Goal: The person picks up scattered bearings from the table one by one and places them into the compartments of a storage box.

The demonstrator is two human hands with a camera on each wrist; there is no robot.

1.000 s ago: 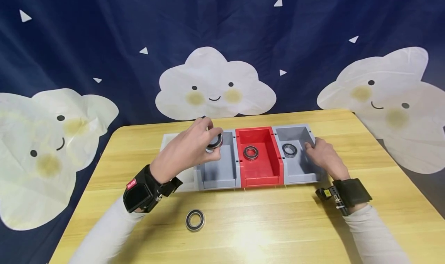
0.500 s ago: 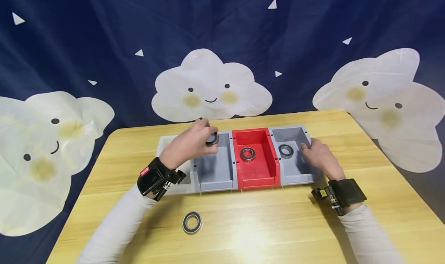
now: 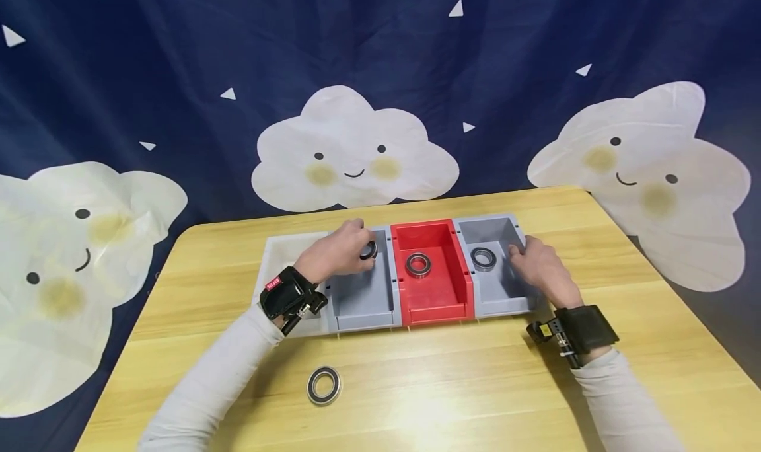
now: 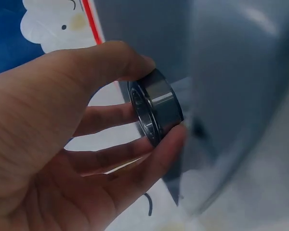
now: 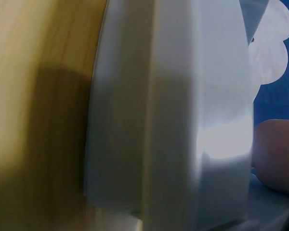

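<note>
My left hand [image 3: 339, 250] pinches a ball bearing [image 3: 368, 250] between thumb and fingertips, inside the back part of the left grey bin [image 3: 365, 320]. In the left wrist view the bearing [image 4: 164, 103] is tilted on edge, its shiny outer ring facing the bin wall. My right hand [image 3: 542, 267] grips the outer side wall of the right grey bin [image 3: 505, 306], thumb over its inner side. That bin holds another bearing [image 3: 483, 259]. A third bearing [image 3: 418, 265] lies flat in the red bin [image 3: 436, 315] between the grey ones.
A translucent white bin [image 3: 276, 247] stands at the left end of the joined row, partly behind my left arm. One more bearing [image 3: 324, 386] lies flat on the wooden table [image 3: 440, 386] in front. A dark blue cloud-print curtain [image 3: 380, 36] hangs behind the table.
My left hand has lowered the bearing from above the left grey bin into it. My right hand keeps its grip on the bin wall. The whole head view has shifted slightly.
</note>
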